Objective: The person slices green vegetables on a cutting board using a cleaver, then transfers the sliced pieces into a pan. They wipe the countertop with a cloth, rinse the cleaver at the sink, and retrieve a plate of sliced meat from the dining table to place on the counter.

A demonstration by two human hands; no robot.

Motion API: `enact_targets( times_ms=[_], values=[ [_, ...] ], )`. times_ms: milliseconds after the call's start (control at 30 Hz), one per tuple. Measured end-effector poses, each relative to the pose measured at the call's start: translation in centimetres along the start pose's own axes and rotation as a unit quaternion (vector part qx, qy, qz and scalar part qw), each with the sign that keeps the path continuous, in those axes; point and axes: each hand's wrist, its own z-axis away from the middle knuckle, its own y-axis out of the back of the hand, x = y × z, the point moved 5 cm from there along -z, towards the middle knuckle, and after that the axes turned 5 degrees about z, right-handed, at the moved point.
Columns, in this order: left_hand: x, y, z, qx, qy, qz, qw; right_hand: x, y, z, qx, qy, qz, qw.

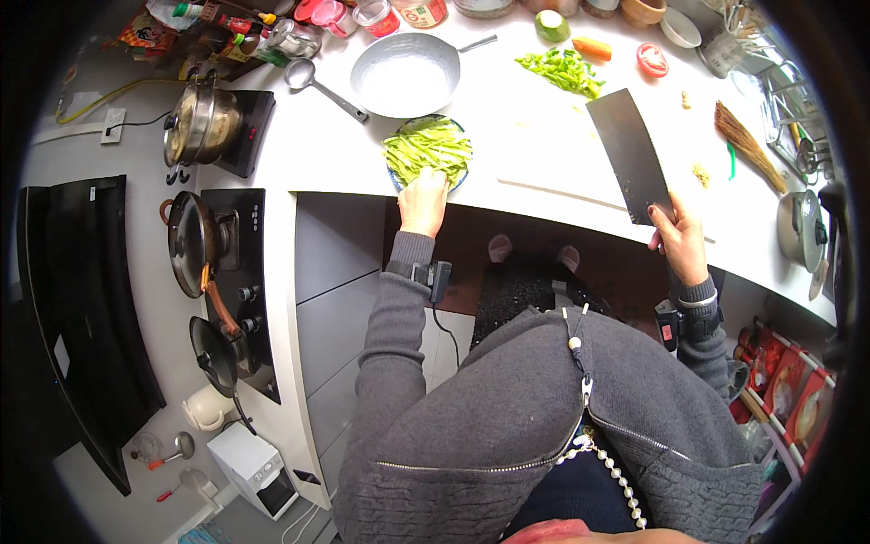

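My left hand (423, 202) reaches over the near rim of a blue-rimmed plate (396, 178). Its fingers touch a heap of pale green vegetable strips (427, 146) on that plate; whether they grip any is hidden. My right hand (682, 238) is shut on a Chinese cleaver (627, 153), thumb against the blade's near end. The broad dark blade points away from me, above a white cutting board (550, 160). Small bits cling to the blade. Beyond the board lies a pile of chopped green pieces (561, 71).
A metal wok (408, 71) and a ladle (326, 88) lie behind the plate. At the back are a cut green vegetable (552, 26), a carrot piece (592, 48) and a tomato half (652, 60). A brush (747, 146) and lidded pot (802, 231) stand right; a steamer pot (204, 122) stands left.
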Motion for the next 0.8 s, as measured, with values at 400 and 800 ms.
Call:
enact_targets(
  times_ms=[400, 800],
  values=[
    [7.6, -2.0, -6.7, 0.032, -0.166, -0.088, 0.982, 1.2, 1.1, 1.6, 0.046, -0.041, -0.051, 0.997],
    [11.6, -3.2, -8.0, 0.137, -0.17, 0.08, 0.973, 5.8, 3.5, 1.8, 0.121, -0.056, -0.128, 0.983]
  ],
)
